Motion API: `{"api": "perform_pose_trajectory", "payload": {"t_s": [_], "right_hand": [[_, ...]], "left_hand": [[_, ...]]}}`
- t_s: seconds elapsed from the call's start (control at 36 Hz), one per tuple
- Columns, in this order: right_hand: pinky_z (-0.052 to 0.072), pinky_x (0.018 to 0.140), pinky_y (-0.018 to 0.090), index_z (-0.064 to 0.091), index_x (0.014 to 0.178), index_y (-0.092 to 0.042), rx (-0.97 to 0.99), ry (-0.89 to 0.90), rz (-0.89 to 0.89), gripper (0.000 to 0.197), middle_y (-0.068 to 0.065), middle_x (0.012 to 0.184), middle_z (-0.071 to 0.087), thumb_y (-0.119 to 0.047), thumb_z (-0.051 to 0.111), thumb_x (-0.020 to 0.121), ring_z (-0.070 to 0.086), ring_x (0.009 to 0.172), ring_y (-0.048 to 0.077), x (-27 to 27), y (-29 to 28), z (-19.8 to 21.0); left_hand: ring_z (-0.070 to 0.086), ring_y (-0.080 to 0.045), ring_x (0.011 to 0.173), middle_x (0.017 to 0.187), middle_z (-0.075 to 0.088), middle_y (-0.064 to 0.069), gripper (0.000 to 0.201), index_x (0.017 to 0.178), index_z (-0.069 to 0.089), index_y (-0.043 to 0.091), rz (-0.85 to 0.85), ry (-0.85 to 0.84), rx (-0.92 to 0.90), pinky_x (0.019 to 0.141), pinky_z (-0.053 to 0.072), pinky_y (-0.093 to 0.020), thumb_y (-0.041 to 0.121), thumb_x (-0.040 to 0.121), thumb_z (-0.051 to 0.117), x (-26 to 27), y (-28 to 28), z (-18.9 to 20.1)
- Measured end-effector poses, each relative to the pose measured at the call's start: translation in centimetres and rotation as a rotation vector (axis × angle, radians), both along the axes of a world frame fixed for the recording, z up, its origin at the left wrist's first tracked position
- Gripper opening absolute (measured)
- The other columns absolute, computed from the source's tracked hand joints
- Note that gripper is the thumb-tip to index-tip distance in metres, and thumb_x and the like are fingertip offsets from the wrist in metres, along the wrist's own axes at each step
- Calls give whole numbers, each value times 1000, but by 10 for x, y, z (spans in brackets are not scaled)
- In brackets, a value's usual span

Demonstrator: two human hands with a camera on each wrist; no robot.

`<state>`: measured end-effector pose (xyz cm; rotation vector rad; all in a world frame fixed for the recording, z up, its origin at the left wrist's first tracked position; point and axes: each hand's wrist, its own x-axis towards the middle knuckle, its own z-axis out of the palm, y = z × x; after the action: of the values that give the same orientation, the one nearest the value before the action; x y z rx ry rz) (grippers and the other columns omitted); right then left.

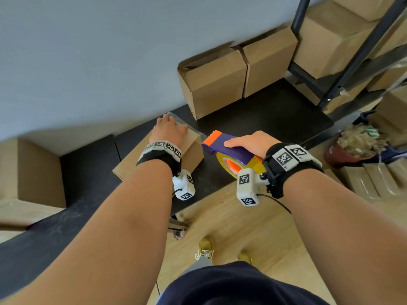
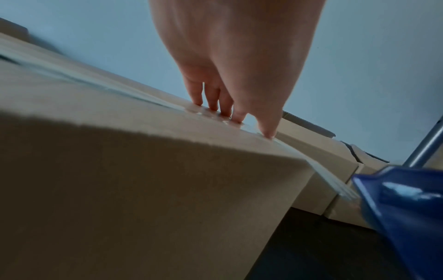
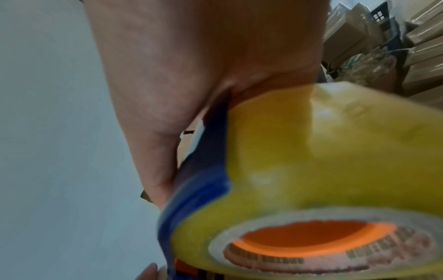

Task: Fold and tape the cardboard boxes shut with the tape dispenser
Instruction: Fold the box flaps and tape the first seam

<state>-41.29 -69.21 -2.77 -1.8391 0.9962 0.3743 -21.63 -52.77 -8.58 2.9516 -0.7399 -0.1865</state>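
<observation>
Our left hand (image 1: 169,128) lies flat on the taped cardboard box (image 1: 189,150); our right hand's (image 1: 253,143) grip holds the tape dispenser (image 1: 229,150), strip uncut; other boxes (image 1: 211,80) remain.

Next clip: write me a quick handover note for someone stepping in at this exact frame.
Left hand: flat, fingers pressing the clear tape onto the top of the box on the black table.
Right hand: grips the tape dispenser just off the box's right edge; the strip runs taut from box to dispenser.
Done: flaps closed, tape laid along the top.
Left: cut the strip and press the end down. The open box by the wall looks untaped.
</observation>
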Motion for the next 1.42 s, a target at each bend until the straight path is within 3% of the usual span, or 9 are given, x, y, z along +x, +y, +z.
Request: {"api": "perform_pose_trajectory", "payload": {"t_s": [0.14,0.36,0.5,0.72,0.86,0.97,1.08,1.31,1.42], "right_hand": [[48,69,30,61,115,-10,2,16,-8,65,8,104,68,-59,73,74,65,85,21,6,4,-11],[45,73,30,58,115,-11,-25,22,-6,62,9,106,65,-58,70,78,62,81,19,19,10,-20],[45,74,29,59,112,-8,-59,6,14,59,10,105,66,-56,70,79,63,88,23,28,9,-19],[41,60,25,59,105,-11,-60,57,41,52,6,88,63,-55,69,80,60,75,17,44,1,-14],[47,71,29,62,92,-16,-32,58,27,43,7,90,66,-56,70,78,64,81,21,47,-2,-7],[49,97,40,61,82,-26,47,43,204,28,11,104,70,-51,53,93,66,97,28,44,-2,-1],[46,103,43,59,83,-26,35,52,282,27,13,112,69,-45,47,98,64,105,31,43,1,7],[45,95,37,58,81,-24,9,62,338,31,14,105,67,-40,42,102,61,93,28,55,3,17],[48,76,31,55,80,-19,-98,80,128,37,5,85,63,-55,66,83,63,84,21,50,-2,-1]], "left_hand": [[13,-27,145,158,16,-8,88,151,18,8,44,58,-20,117,17,-44,67,88,37,-13,-2,0],[-9,-25,148,161,-9,-8,91,154,-3,9,69,51,12,120,-3,-40,71,91,20,-30,0,-14],[-11,-25,148,161,-10,-8,90,153,-4,9,69,22,6,120,-5,-41,71,91,18,-32,-1,-18],[-13,-25,147,160,-12,-9,90,153,-6,9,70,28,15,119,-8,-41,71,91,16,-32,-1,-19],[-15,-24,147,160,-13,-8,90,152,-8,9,68,42,25,119,-9,-40,71,91,16,-31,-1,-20],[-15,-23,147,160,-14,-7,90,153,-8,9,71,49,32,119,-9,-41,71,92,16,-32,-1,-19],[-16,-24,147,160,-15,-7,88,153,-8,10,75,55,33,119,-9,-41,69,92,18,-34,-1,-18],[-14,-24,147,160,-14,-8,88,153,-8,9,77,49,42,119,-8,-40,69,92,17,-33,-1,-16],[-13,-23,147,161,-12,-8,88,153,-6,9,80,39,40,120,-7,-41,68,93,17,-34,-1,-16]]}}
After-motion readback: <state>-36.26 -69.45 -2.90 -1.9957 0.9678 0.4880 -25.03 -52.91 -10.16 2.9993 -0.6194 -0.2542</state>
